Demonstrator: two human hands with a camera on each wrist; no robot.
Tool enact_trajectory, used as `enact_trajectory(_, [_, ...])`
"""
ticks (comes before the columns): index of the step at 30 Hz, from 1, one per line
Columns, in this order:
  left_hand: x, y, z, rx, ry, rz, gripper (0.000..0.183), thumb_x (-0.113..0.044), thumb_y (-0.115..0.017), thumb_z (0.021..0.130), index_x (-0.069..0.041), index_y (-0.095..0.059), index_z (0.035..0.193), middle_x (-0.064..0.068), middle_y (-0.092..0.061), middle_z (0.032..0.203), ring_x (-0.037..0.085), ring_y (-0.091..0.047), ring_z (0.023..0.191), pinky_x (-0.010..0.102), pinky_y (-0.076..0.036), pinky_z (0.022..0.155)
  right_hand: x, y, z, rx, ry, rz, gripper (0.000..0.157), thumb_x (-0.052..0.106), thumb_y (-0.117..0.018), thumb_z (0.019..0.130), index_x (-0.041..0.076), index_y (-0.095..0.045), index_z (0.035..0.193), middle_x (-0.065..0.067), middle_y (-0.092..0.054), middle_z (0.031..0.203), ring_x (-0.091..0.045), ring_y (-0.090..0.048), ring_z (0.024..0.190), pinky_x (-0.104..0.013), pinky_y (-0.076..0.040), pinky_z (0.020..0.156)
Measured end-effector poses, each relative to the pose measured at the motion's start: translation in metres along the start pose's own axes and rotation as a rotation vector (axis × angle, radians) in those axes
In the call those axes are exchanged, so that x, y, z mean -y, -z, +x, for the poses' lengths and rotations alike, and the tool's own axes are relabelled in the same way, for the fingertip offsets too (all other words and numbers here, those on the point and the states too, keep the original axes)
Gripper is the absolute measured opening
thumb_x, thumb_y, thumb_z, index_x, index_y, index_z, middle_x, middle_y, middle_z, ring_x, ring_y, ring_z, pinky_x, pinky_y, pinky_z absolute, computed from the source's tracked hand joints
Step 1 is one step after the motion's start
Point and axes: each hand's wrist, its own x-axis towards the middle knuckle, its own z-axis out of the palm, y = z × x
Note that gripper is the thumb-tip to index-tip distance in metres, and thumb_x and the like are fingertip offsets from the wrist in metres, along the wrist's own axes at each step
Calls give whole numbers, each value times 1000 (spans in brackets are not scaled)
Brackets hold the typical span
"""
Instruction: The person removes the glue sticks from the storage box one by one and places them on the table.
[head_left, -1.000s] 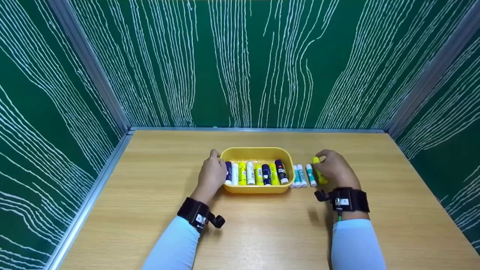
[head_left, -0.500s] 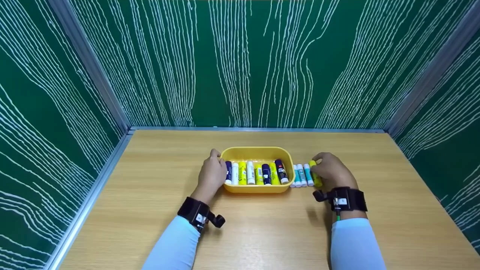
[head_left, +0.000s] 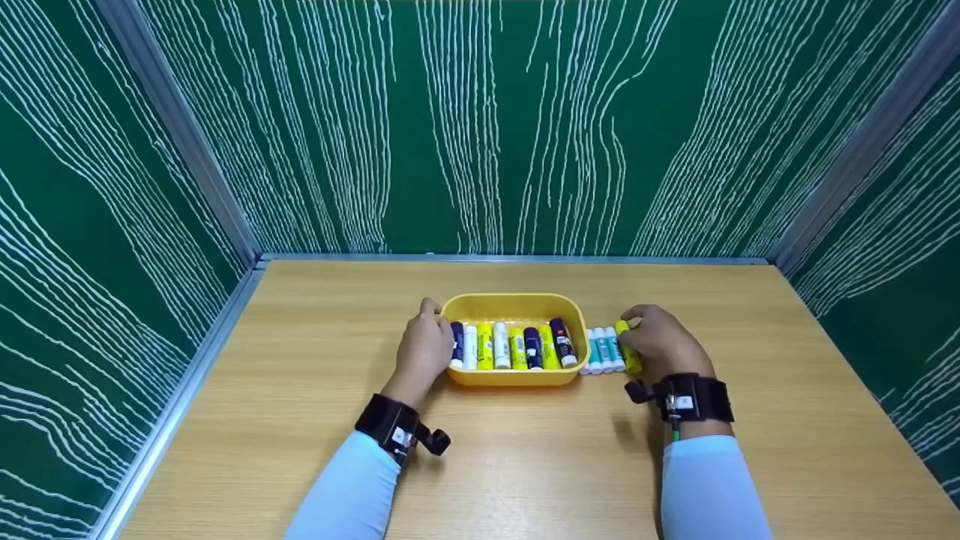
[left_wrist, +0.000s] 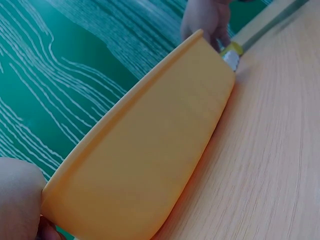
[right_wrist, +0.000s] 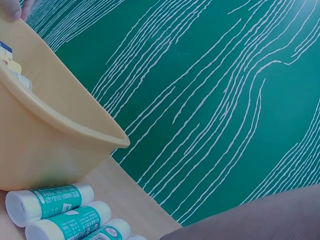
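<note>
A yellow plastic tub [head_left: 514, 379] stands mid-table with a row of glue sticks [head_left: 501, 349] in it, some yellow, some white, some dark purple. My left hand [head_left: 425, 345] grips its left side, thumb and fingers at the rim in the left wrist view [left_wrist: 20, 200]. Right of the tub, several teal-and-white glue sticks [head_left: 602, 351] lie side by side on the table; their white ends face the right wrist camera [right_wrist: 24, 209]. My right hand [head_left: 666, 341] pinches a yellow glue stick [head_left: 628, 352], which lies against the rightmost teal one. Part of it is hidden by the fingers.
The wooden table [head_left: 525, 465] runs back to a metal edge strip [head_left: 517, 259]. Green panels with white wavy lines [head_left: 465, 127] enclose it at the back and both sides. Each wrist wears a black strap with a camera arm [head_left: 686, 401].
My right hand has slid the yellow glue stick left, and the loose teal one in front of it has closed up against the others. The left hand and tub stay nearly still.
</note>
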Motion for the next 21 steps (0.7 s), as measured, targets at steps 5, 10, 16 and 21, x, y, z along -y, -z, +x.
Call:
enact_trajectory(5, [0,0,0,1,8,-4,28,-26,-46,122,-14,-55,145,19,-77,134,26,-78,116,48,-68,105,0,1,-1,2,-16,18,66,17,-59,114,8,-35,175,-26,-45,171,-44,-53,140,-51,-58,109])
enact_trajectory(10, [1,0,1,-2,-2,17,30,-26,-46,122,-12,-55,147,20,-77,134,27,-79,115,48,-69,104,0,1,-2,3,-5,16,66,21,-61,115,6,-35,174,-28,-43,171,-45,-51,142,-57,-55,116])
enact_trajectory(16, [1,0,1,3,-10,34,33,-27,-45,122,-11,-54,150,20,-77,135,27,-79,117,48,-69,103,1,1,-6,-1,24,-11,68,23,-62,115,2,-36,173,-31,-44,169,-47,-51,140,-65,-53,120])
enact_trajectory(21, [1,0,1,8,3,14,33,-28,-46,123,-12,-53,150,20,-77,136,28,-79,119,48,-68,105,1,2,-6,1,24,-12,67,23,-62,115,3,-36,174,-31,-43,170,-46,-52,140,-66,-53,121])
